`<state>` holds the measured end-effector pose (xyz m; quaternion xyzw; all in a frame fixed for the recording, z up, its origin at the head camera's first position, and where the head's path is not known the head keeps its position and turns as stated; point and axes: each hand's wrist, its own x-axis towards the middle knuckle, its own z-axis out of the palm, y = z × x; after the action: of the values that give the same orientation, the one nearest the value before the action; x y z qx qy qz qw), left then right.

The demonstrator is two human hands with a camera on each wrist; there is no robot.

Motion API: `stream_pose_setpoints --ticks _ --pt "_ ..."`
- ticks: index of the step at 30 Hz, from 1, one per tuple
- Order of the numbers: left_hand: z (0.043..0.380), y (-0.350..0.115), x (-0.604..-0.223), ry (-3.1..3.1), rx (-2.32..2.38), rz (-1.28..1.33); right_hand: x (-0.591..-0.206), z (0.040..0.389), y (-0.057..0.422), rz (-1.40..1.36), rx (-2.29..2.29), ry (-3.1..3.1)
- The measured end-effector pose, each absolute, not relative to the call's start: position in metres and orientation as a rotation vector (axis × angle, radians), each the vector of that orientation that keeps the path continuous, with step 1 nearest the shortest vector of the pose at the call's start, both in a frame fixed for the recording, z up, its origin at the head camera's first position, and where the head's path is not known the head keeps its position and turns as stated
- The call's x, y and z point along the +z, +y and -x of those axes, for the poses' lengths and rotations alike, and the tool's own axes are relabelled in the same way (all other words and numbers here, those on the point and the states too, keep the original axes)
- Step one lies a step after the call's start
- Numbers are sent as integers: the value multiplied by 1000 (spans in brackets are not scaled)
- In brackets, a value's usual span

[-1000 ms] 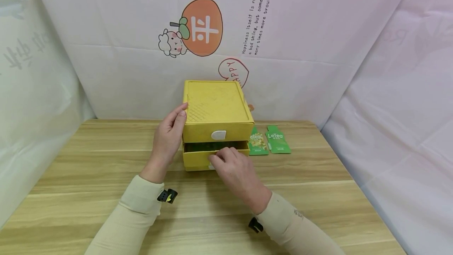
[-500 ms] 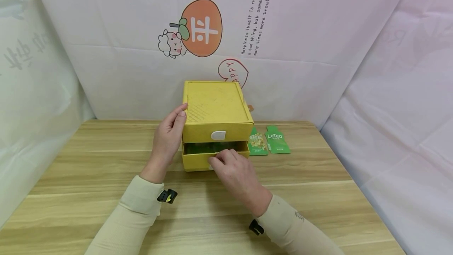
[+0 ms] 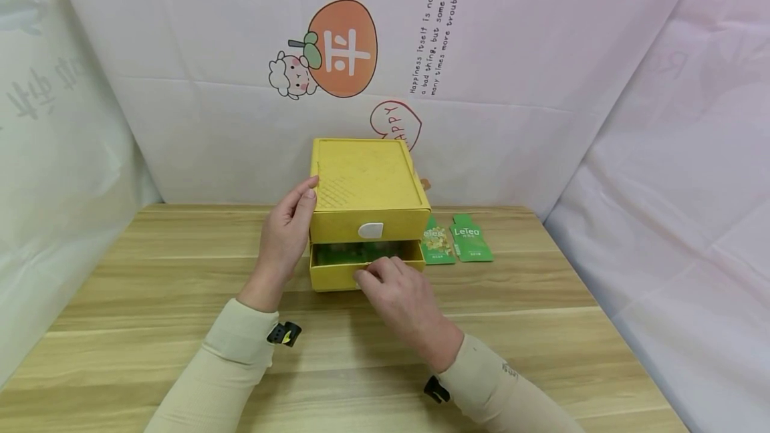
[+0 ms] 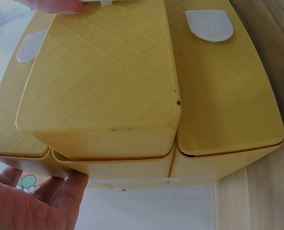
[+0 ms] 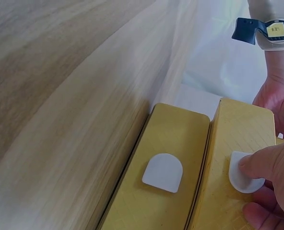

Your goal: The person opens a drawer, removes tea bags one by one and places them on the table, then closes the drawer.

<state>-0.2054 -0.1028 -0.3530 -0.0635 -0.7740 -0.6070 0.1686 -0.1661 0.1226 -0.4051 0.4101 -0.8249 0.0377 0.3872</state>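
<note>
A yellow drawer box (image 3: 371, 176) stands near the back of the table, with white tabs on its drawer fronts. Its middle drawer (image 3: 337, 277) is pulled partway out, and something green shows inside. My right hand (image 3: 404, 299) pinches this drawer's white tab (image 5: 238, 175) between thumb and fingers. My left hand (image 3: 287, 231) rests against the left side of the box, fingertips at the upper edge. In the left wrist view, the fingers (image 4: 67, 199) of that hand touch the box's side, and the drawer (image 4: 103, 76) juts out between its neighbours.
Two green LeTea packets (image 3: 472, 240) (image 3: 439, 244) lie to the right of the box, one partly behind it. A printed white cloth (image 3: 210, 132) hangs close behind the box. The wooden table (image 3: 150, 326) extends in front.
The middle drawer has come a little further out towards me, so more of the green inside shows. My right hand has moved slightly with it; the left hand stays in place.
</note>
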Motion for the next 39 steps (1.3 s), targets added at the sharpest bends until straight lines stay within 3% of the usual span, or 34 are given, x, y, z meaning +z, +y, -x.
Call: stream_pose_setpoints --ticks 39 --pt "204 -103 -352 -2203 -1738 186 -404 151 125 -1057 131 -2046"
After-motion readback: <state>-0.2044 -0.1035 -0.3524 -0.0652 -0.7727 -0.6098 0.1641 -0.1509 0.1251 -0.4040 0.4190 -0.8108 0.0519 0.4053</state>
